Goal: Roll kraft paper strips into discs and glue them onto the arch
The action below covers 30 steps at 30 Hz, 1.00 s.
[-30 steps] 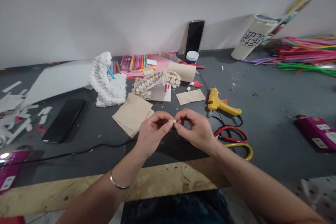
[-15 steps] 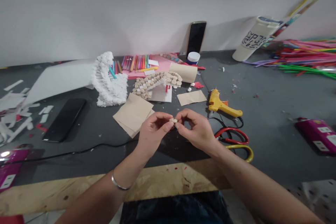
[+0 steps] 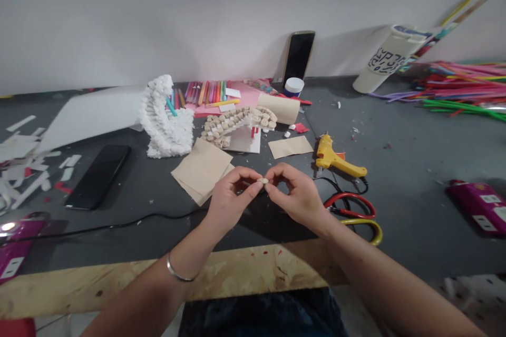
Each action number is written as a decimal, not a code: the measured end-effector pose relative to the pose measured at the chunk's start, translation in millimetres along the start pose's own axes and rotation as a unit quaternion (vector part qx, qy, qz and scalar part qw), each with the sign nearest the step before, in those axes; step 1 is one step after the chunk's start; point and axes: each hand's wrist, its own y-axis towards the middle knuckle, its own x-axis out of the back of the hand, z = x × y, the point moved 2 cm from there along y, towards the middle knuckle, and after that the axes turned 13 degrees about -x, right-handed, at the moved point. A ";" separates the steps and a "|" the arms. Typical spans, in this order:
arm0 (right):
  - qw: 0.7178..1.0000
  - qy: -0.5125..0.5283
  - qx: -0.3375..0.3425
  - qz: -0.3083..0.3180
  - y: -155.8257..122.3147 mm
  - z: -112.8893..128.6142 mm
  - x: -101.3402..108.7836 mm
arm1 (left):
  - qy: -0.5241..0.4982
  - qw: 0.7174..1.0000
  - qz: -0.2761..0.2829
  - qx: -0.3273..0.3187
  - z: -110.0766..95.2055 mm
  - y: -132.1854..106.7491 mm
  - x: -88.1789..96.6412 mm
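Observation:
A small beige roll of paper [image 3: 263, 181] is pinched between both hands above the dark table. My left hand [image 3: 230, 197] grips its left side with thumb and forefinger, and my right hand [image 3: 297, 195] grips the other side the same way. Beyond my left hand lie overlapping beige paper squares [image 3: 201, 166]. A narrower beige strip [image 3: 290, 147] lies past my right hand. Farther back stands a little curved model [image 3: 237, 121] covered in similar beige rolls on a white base. Behind it a wide beige paper roll [image 3: 280, 109] rests on its side.
A yellow glue gun [image 3: 338, 157] and scissors with red and yellow handles [image 3: 353, 205] lie at right. A white textured model [image 3: 166, 121] and a black phone [image 3: 98, 176] sit at left. A cable [image 3: 150, 216] crosses the table. A tumbler [image 3: 387, 60] leans at the back right.
Both hands stay pinched on the small paper roll with hardly any movement. The whole view has shifted slightly.

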 end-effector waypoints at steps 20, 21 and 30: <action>0.956 0.223 -0.181 0.065 1.7 -12.3 -10.5 | -0.063 0.995 -0.060 0.042 10.4 -4.1 -5.4; 0.953 0.233 -0.185 0.056 1.9 -13.3 -11.2 | -0.065 0.995 -0.061 0.046 10.1 -4.2 -5.6; 0.944 0.257 -0.206 0.033 1.7 -18.6 -14.2 | -0.018 0.995 -0.076 0.055 9.9 -6.0 -7.0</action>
